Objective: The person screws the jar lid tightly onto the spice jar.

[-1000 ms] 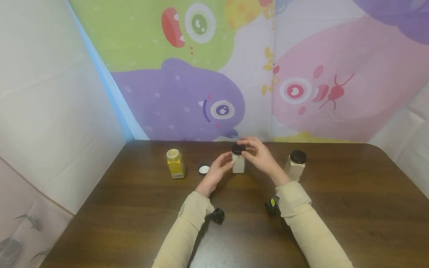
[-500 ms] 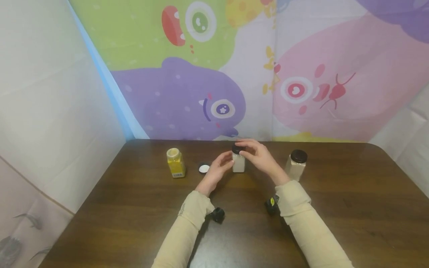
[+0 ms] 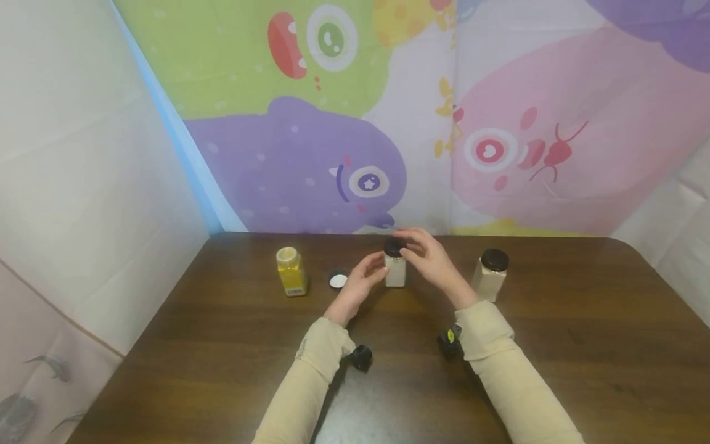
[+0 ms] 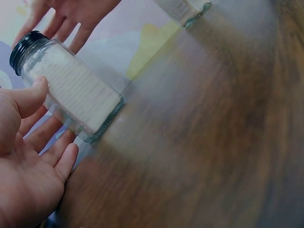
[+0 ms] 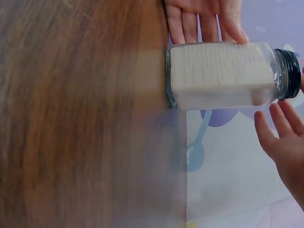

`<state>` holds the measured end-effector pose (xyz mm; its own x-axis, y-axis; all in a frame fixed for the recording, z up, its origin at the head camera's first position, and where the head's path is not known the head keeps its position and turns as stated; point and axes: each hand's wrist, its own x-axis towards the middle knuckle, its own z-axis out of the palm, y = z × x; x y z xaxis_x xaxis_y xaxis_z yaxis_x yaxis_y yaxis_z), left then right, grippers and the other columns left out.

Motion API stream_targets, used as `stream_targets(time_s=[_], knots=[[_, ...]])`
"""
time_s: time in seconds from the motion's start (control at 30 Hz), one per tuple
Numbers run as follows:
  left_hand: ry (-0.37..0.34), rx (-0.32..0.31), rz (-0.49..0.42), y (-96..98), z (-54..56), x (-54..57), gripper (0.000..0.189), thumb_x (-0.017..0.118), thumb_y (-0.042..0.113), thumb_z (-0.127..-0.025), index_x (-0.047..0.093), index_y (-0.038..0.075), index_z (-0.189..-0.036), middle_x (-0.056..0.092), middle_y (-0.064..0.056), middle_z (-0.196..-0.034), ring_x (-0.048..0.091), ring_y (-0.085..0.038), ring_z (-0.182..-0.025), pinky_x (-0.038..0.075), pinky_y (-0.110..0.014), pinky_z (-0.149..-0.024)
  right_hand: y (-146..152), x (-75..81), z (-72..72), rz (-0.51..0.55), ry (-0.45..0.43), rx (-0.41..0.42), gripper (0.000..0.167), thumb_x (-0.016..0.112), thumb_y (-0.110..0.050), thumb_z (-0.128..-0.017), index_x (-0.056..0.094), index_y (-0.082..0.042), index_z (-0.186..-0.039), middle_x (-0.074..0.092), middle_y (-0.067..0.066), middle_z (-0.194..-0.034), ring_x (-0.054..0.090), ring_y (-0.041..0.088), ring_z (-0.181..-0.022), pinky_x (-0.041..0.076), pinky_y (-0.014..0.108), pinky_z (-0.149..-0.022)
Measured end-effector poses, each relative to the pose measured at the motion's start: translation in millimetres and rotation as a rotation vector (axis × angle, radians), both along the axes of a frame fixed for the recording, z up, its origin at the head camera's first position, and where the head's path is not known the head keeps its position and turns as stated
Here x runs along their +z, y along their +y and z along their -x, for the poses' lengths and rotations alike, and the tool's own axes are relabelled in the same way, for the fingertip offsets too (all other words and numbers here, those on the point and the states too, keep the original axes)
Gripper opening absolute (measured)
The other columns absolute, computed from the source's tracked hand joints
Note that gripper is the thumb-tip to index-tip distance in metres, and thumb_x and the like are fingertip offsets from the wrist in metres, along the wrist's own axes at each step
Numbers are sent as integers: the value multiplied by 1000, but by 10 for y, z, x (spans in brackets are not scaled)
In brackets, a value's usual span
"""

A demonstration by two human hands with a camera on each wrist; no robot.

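A clear glass jar (image 3: 395,273) filled with pale, off-white contents stands upright on the table near its back edge. My left hand (image 3: 357,287) holds its side, with the thumb on one face and the fingers along the other, as the left wrist view shows. Black and ribbed, the screw lid (image 5: 288,73) sits on the jar's mouth. From the right, my right hand (image 3: 432,256) has thumb and fingers about this lid. Part of that hand falls outside the right wrist view.
To the left stands a lidless jar (image 3: 291,274) with yellow contents. Beside it a black lid (image 3: 338,281) lies with its white inside up. A third jar (image 3: 488,283), capped in black, stands right of my right hand. A cartoon cloth (image 3: 310,160) hangs behind the table (image 3: 399,394).
My right hand's fingers shift slightly about the black lid, first leftward, then back right. The jar and my left hand stay in place.
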<state>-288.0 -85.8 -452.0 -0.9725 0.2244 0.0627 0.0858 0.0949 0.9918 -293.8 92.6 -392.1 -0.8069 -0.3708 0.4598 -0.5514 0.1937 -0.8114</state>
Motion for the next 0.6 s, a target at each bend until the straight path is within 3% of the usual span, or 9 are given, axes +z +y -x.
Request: stream_targets(time_s=[0.17, 0.43, 0.6], knots=[[0, -2, -4, -1, -8, 13, 46, 55, 22, -91, 42, 11, -134, 46, -10, -135, 41, -26, -125, 34, -42, -103, 15, 131, -100, 20, -23, 109, 40, 40, 18, -84, 46, 13, -123, 38, 30, -134, 35, 41, -126, 31, 49, -103], [-24, -39, -10, -7, -128, 206, 48, 53, 17, -92, 38, 5, -136, 41, -16, -138, 37, -31, -128, 32, -46, -104, 25, 127, -118, -7, -15, 109, 31, 45, 15, -86, 51, 14, -116, 44, 31, -129, 41, 41, -122, 33, 49, -101], [-27, -35, -2, -15, -47, 100, 50, 54, 21, -92, 38, 8, -137, 41, -13, -139, 37, -28, -129, 31, -44, -105, 28, 98, -115, 11, 1, 79, 29, 52, 12, -85, 54, 14, -113, 47, 32, -124, 46, 41, -115, 38, 50, -97]])
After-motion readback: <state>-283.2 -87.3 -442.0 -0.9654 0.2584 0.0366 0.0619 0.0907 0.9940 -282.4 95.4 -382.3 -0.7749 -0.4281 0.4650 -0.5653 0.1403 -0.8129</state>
